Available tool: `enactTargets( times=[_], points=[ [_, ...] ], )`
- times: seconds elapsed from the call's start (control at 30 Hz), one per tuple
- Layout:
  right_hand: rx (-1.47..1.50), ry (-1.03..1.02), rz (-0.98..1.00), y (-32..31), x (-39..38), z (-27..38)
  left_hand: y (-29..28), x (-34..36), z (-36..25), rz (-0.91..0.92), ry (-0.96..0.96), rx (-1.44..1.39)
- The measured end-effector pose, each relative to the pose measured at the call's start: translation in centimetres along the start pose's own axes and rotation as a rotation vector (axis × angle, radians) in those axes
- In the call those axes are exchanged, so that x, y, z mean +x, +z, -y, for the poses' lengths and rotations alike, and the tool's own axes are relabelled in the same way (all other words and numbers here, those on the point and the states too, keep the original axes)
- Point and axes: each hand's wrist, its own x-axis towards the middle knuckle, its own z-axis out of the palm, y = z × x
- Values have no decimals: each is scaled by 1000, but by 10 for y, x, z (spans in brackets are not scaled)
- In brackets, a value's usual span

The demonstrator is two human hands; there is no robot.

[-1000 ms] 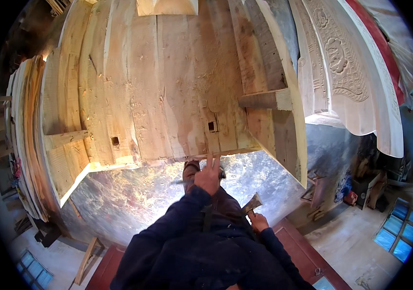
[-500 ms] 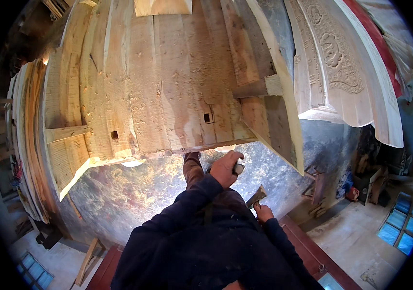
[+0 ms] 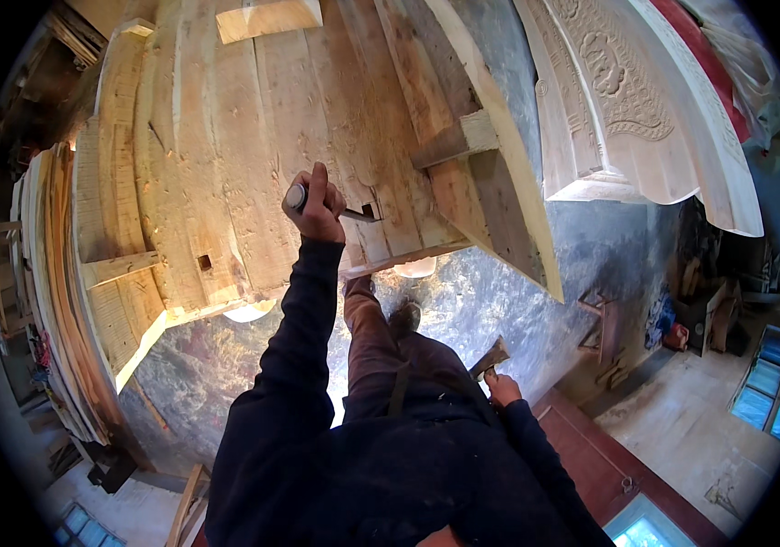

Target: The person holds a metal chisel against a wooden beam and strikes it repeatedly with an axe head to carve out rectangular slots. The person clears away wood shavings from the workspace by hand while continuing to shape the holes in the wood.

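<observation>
My left hand [image 3: 319, 208] is wrapped around a chisel [image 3: 359, 216], its metal-capped handle end showing beside the fingers. The chisel's blade slants right, and its tip is at the right-hand square hole [image 3: 369, 211] in the large plank panel [image 3: 262, 155]. Whether the tip is inside the hole, I cannot tell. Low beside my right thigh, my right hand [image 3: 504, 389] grips a hatchet [image 3: 490, 357] by its handle, close under the wedge-shaped head. A second square hole [image 3: 205, 263] lies farther left in the panel.
A wooden crosspiece [image 3: 458, 139] and a raised side board [image 3: 522, 201] border the panel's right. Carved pale woodwork [image 3: 613, 82] stands beyond. Stacked boards [image 3: 48, 292] line the left. A reddish-brown panel [image 3: 622, 465] lies behind my right arm.
My left hand has moved up and left from the panel's near edge to above it, bringing the chisel to the right-hand hole. The right hand still holds the hatchet low.
</observation>
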Motion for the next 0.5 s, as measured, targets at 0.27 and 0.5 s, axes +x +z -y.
enactTargets(
  times=[0.27,0.5],
  points=[
    [-29,21,-3,-1,-8,10,5,8,21,-105,-3,1],
    [-27,45,11,-7,-11,18,14,14,30,-76,0,77]
  ],
)
